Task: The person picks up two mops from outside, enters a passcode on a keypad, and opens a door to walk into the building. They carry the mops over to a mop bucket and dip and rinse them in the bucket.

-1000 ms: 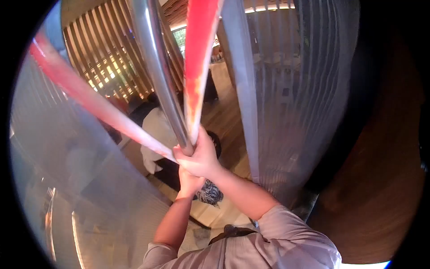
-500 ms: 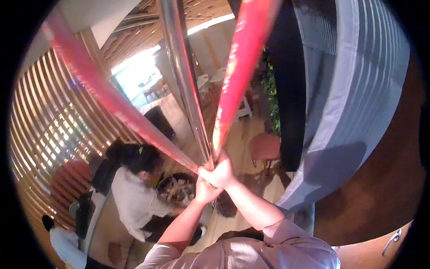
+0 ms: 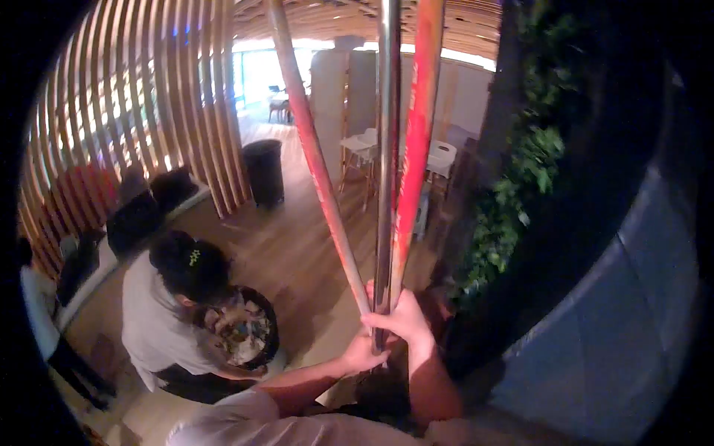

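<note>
Three long poles rise in front of me: a worn red pole (image 3: 316, 167) leaning left, a shiny metal pole (image 3: 385, 149) in the middle, and a brighter red pole (image 3: 418, 141) on the right. Their lower ends are hard to make out in the dark below my hands. My right hand (image 3: 405, 318) is closed around the bundle where the poles meet. Just beneath it, my left hand (image 3: 364, 354) is wrapped round the bottom of the bundle, by the metal pole. Exactly which pole each finger grips is partly hidden.
At left a person (image 3: 167, 312) bends over a round black bin (image 3: 274, 327) full of refuse. Another person (image 3: 44, 327) stands at the far left edge. Beyond are a tall dark bin (image 3: 264, 172), white high chairs (image 3: 358, 143), a slatted screen (image 3: 149, 89) and green plants (image 3: 513, 201) at right.
My view has turned right and levelled, so the poles now stand more upright and closer together. The grey striped fabric has mostly left view. Both hands keep their hold.
</note>
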{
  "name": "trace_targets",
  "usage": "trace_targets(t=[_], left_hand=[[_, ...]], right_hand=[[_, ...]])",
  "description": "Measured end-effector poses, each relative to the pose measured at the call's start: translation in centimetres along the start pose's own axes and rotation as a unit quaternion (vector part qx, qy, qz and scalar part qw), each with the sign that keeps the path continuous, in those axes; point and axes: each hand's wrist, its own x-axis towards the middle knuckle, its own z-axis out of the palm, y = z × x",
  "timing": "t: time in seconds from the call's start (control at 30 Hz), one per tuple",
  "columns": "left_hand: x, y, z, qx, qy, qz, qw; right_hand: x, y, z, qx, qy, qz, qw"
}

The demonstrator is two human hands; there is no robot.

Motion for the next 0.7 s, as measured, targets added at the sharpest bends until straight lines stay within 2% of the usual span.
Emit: trace_targets(t=[0.07,0.1,0.13,0.17,0.2,0.23,0.27,0.33,0.37,0.43,0.47,0.5,0.53,0.57,0.67,0.7], left_hand=[[0.7,-3.8,2.4,-0.056,-0.031,0.038,0.997],[1.1,-4.7,2.8,0.007,-0.051,0.002,0.999],[2.0,-5.8,3.0,0.002,-0.044,-0.003,0.999],[2.8,-7.0,3.0,-0.015,-0.081,-0.040,0.996],[4.4,-9.7,4.2,0.008,-0.075,0.028,0.997],[5.9,-12.3,5.4,0.031,-0.066,0.094,0.993],[7.2,-14.6,6.8,0.025,-0.056,0.087,0.994],[10.2,-17.5,7.2,-0.219,-0.059,-0.050,0.973],[11.7,-17.2,5.3,-0.232,-0.046,-0.043,0.971],[13.5,-16.1,1.2,-0.139,-0.054,-0.093,0.985],[15.6,-17.1,0.9,-0.148,-0.044,-0.102,0.983],[18.4,-18.0,0.8,-0.144,-0.118,-0.129,0.974],[20.5,-18.9,-0.6,-0.127,-0.199,-0.154,0.959],[22.8,-19.5,-1.2,-0.122,-0.195,-0.157,0.961],[29.7,-19.2,-1.1,0.036,-0.215,-0.099,0.971],[32.5,-17.4,-3.4,0.165,-0.315,-0.125,0.926]], right_hand=[[1.9,0.7,-2.3,0.106,-0.115,0.116,0.981],[3.5,2.5,-3.5,0.084,-0.157,0.113,0.977],[5.2,3.9,-4.7,0.081,-0.163,0.120,0.976],[6.8,4.9,-5.3,0.056,-0.188,0.109,0.974],[8.6,6.3,-6.2,0.032,-0.213,0.099,0.971],[10.2,9.0,-7.7,0.098,-0.201,0.115,0.968],[12.0,11.4,-9.6,0.095,-0.209,0.125,0.965],[15.8,13.4,-11.9,0.052,-0.252,0.098,0.961],[16.4,14.0,-10.9,0.122,-0.216,0.068,0.966],[20.0,13.5,-11.1,0.096,-0.232,0.066,0.966],[21.5,13.6,-12.0,0.091,-0.242,0.067,0.964],[23.0,13.8,-12.9,0.086,-0.251,0.067,0.962],[24.7,13.6,-13.8,0.079,-0.230,0.022,0.970],[26.1,13.4,-15.4,0.067,-0.207,-0.028,0.976],[27.2,14.3,-21.3,0.007,-0.175,-0.092,0.980],[27.7,15.0,-22.2,0.013,-0.180,-0.094,0.979]])
